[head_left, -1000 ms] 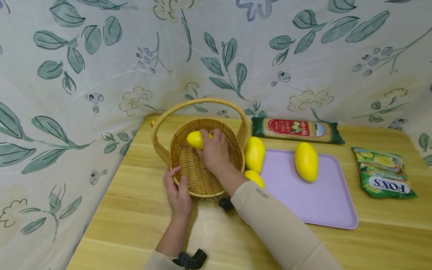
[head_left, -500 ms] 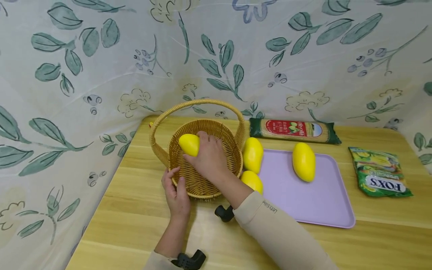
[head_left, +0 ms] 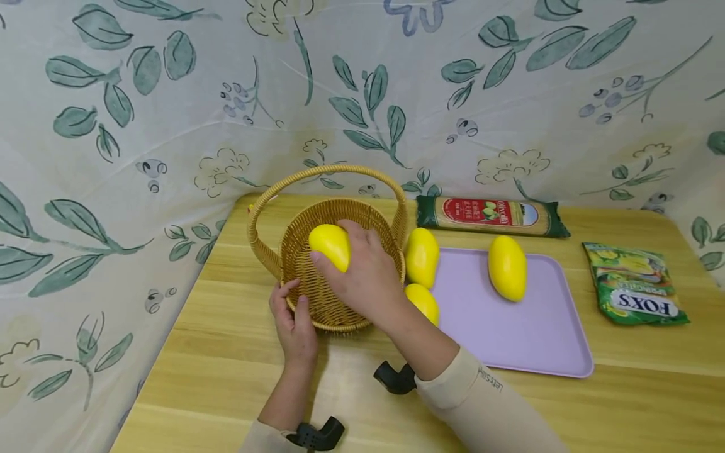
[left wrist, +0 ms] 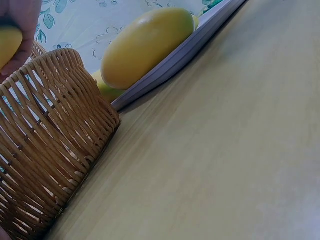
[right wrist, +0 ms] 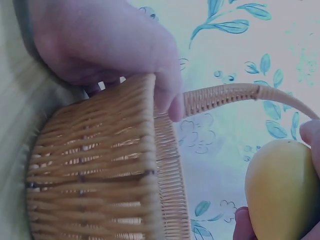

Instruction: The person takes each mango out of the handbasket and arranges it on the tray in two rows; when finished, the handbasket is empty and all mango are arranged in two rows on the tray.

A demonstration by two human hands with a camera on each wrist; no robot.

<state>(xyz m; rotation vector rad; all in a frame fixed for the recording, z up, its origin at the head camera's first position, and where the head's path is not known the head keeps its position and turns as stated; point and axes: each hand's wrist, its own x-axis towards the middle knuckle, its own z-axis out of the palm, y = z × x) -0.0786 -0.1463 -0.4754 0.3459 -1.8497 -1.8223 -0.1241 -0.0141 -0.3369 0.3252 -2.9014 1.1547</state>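
Note:
A yellow mango (head_left: 328, 244) is gripped in my right hand (head_left: 368, 277), thumb on the near side and fingers behind. In the right wrist view this mango (right wrist: 280, 190) is above the rim of the wicker basket (right wrist: 100, 175). My left hand (head_left: 296, 330) holds the basket (head_left: 340, 326) by its front left rim, with a finger hooked over the edge. Two mangoes (head_left: 422, 258) lie between the basket and a lilac tray (head_left: 523, 340). Another mango (head_left: 506, 268) rests on the tray's far part.
Behind the tray lies a pack of spaghetti (head_left: 493, 216). A green Fox's candy bag (head_left: 637, 286) is to the tray's right. The basket's tall arched handle (head_left: 334, 168) stands over its opening. A patterned cloth (head_left: 226, 126) hangs behind the wooden table (head_left: 209, 352).
My right hand has lifted the mango from low in the basket, first to the left, then up and slightly back right. My left hand stays on the rim.

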